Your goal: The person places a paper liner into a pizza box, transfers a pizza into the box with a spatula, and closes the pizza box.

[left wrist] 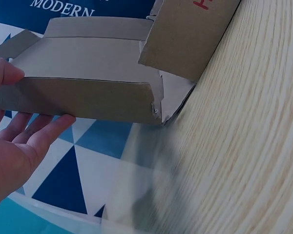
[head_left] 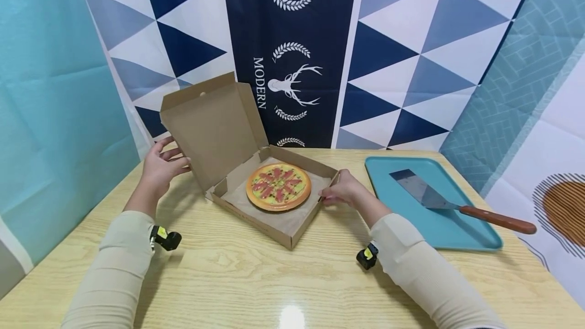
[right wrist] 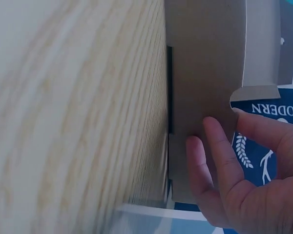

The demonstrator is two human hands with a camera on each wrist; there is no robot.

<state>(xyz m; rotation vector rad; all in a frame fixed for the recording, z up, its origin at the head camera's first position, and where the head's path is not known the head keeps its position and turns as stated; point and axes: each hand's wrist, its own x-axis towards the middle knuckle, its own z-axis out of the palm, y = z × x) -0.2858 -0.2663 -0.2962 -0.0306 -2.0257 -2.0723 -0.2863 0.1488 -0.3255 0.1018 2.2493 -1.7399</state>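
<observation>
A brown cardboard pizza box (head_left: 292,237) stands on the table with its lid (head_left: 215,126) raised and leaning back to the left. Inside, on brown paper, lies a small round pizza (head_left: 279,187) with red and green topping. My left hand (head_left: 161,169) holds the lid's left side flap (left wrist: 88,97), thumb at its edge and fingers spread below. At the box's right side, my right hand (head_left: 345,189) pinches the side wall (right wrist: 205,73), its thumb at the top rim and fingertips against the outer face.
To the right lies a blue tray (head_left: 393,207). Across it rests a metal spatula (head_left: 425,192), whose wooden handle (head_left: 498,218) juts past the tray's right edge. A patterned cloth (head_left: 292,24) hangs behind the wooden table (head_left: 228,283).
</observation>
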